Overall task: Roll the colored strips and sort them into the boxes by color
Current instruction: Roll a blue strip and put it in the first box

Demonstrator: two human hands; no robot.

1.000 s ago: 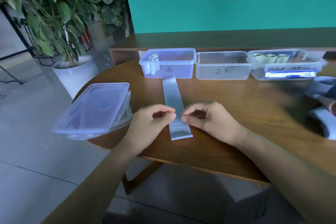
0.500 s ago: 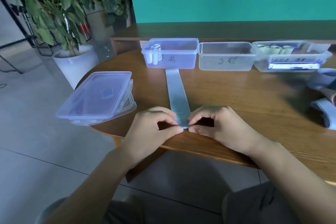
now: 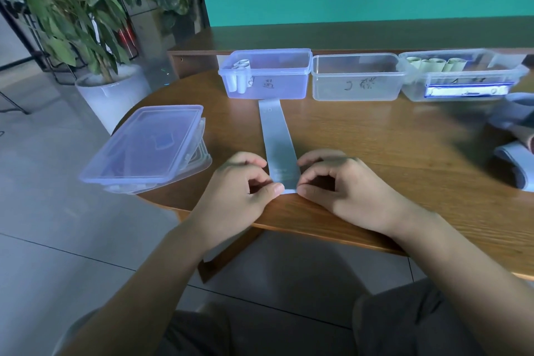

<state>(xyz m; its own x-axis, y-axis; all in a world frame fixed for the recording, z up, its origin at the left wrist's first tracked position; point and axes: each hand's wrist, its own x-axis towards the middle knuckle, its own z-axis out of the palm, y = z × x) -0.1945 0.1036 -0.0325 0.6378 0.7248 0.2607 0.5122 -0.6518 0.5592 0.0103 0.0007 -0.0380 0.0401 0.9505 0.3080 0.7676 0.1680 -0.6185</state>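
Both hands slid nearer along one pale strip (image 3: 278, 141); left hand (image 3: 241, 192) and right hand (image 3: 344, 188) pinch its near end, three boxes (image 3: 357, 78) beyond.

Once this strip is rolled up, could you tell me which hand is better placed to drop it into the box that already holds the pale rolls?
Probably the left hand: the blue box sits on its side of the strip.

The bench (image 3: 375, 136) is grained wood with a low sheen, the boxes (image 3: 357, 78) and lids (image 3: 144, 144) are translucent smooth plastic, and the strip (image 3: 278, 139) looks like smooth, matt paper.
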